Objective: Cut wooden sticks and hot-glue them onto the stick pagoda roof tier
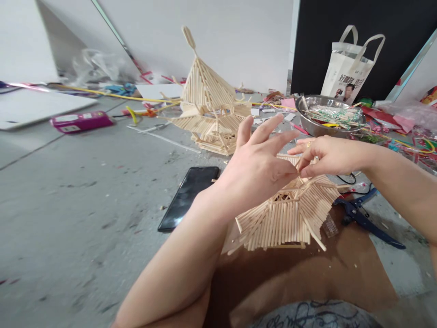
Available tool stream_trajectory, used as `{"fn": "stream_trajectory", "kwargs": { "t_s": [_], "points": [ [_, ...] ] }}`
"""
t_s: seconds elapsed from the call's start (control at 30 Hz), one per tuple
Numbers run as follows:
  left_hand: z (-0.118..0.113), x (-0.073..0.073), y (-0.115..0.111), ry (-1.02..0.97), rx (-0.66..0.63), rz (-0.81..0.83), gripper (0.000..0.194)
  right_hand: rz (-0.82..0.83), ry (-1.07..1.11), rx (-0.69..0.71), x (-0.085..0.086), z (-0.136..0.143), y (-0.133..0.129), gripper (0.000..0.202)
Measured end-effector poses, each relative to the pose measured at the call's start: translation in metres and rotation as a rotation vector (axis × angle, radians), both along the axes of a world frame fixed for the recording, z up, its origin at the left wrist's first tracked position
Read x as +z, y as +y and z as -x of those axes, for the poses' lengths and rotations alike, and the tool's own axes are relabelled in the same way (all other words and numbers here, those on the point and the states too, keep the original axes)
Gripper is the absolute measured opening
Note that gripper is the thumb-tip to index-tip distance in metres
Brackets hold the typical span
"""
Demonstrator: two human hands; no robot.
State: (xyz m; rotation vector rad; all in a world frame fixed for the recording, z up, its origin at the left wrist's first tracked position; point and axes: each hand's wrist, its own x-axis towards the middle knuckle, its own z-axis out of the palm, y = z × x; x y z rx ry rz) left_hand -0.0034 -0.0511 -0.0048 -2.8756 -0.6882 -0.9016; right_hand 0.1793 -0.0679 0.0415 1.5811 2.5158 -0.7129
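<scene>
In the head view, a roof-like model (285, 223) made of thin wooden sticks stands on brown paper in front of me. Above its raised centre my left hand (262, 159) is closed at the fingertips, its other fingers stretched up and away. My right hand (326, 157), with a ring on one finger, comes in from the right and pinches close against the left fingertips. Whatever lies between the two pinches is too small and hidden to name. Behind my left hand rises a second stick model (206, 95), a tiered tower with a pointed top.
A black phone (187, 196) lies left of the model. Blue-handled cutters (365, 216) are at its right. Farther back are a metal bowl (302, 119) of sticks, a white bag (344, 68), a purple packet (82, 122) and a yellow cord (119, 94).
</scene>
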Motion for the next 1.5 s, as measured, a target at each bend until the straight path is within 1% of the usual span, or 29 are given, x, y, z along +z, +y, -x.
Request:
{"fn": "stream_trajectory", "kwargs": {
  "t_s": [0.1, 0.23, 0.43, 0.63, 0.77, 0.93, 1.07, 1.23, 1.33, 1.5],
  "points": [
    [0.000, 0.000, 0.000, -0.012, -0.010, -0.017, 0.028, 0.044, 0.031, 0.017, 0.001, 0.001, 0.001, 0.020],
    [-0.001, 0.000, 0.000, -0.014, -0.010, -0.032, 0.028, 0.083, 0.001, -0.013, 0.003, 0.005, 0.001, 0.018],
    [0.000, 0.002, -0.002, 0.040, 0.014, -0.001, 0.029, 0.069, -0.038, -0.010, 0.005, 0.009, 0.003, 0.016],
    [0.000, 0.003, -0.003, 0.070, 0.023, 0.031, 0.027, 0.074, -0.024, 0.003, 0.003, 0.007, 0.003, 0.017],
    [0.002, 0.006, -0.004, 0.091, 0.014, 0.044, 0.028, 0.076, -0.016, -0.038, 0.003, 0.007, 0.001, 0.017],
    [0.012, 0.011, -0.002, 0.199, -0.013, 0.081, 0.020, 0.082, -0.006, -0.065, 0.005, 0.007, 0.000, 0.021],
    [0.015, 0.007, 0.000, 0.212, 0.032, 0.107, 0.018, 0.079, -0.037, -0.052, 0.005, 0.007, 0.001, 0.022],
    [0.012, 0.003, 0.001, 0.196, 0.018, 0.117, 0.014, 0.079, -0.032, -0.037, 0.005, 0.006, 0.001, 0.022],
    [0.011, 0.003, 0.000, 0.213, 0.016, 0.114, 0.017, 0.083, -0.016, -0.037, 0.005, 0.006, 0.001, 0.022],
    [0.011, 0.005, -0.001, 0.210, -0.006, 0.110, 0.018, 0.083, -0.034, 0.012, 0.006, 0.007, 0.001, 0.020]
  ]
}}
